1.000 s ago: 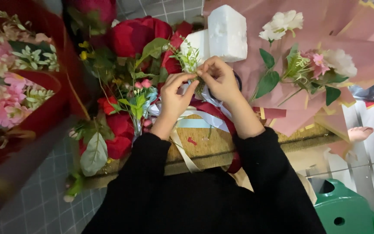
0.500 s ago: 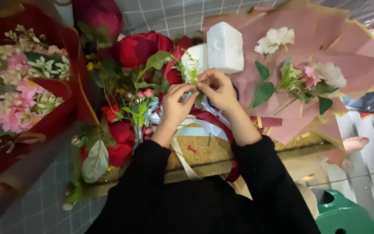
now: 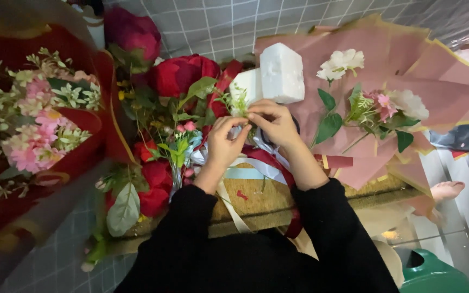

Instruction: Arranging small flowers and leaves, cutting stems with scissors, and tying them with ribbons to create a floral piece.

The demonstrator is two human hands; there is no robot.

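My left hand (image 3: 225, 142) and my right hand (image 3: 274, 122) meet fingertip to fingertip over a small green sprig (image 3: 238, 101), pinching it between them. Under the hands lie loose ribbons, cream and red (image 3: 259, 160), on a brown woven mat (image 3: 256, 198). Just beyond the fingers stand two white foam blocks (image 3: 281, 73). Red artificial roses (image 3: 182, 73) with green leaves lie left of my left hand. Both arms wear black sleeves.
A red-wrapped bouquet with pink and white blossoms (image 3: 39, 130) fills the left side. Pink wrapping paper (image 3: 424, 81) with white and pink flowers (image 3: 373, 106) lies at right. A green container (image 3: 435, 274) stands at the bottom right, near a bare foot (image 3: 447, 191). Grey tiles show behind.
The hands stay together on the sprig, with only small finger movement. The view has shifted slightly, so the whole scene sits a little higher and more to the right than before.
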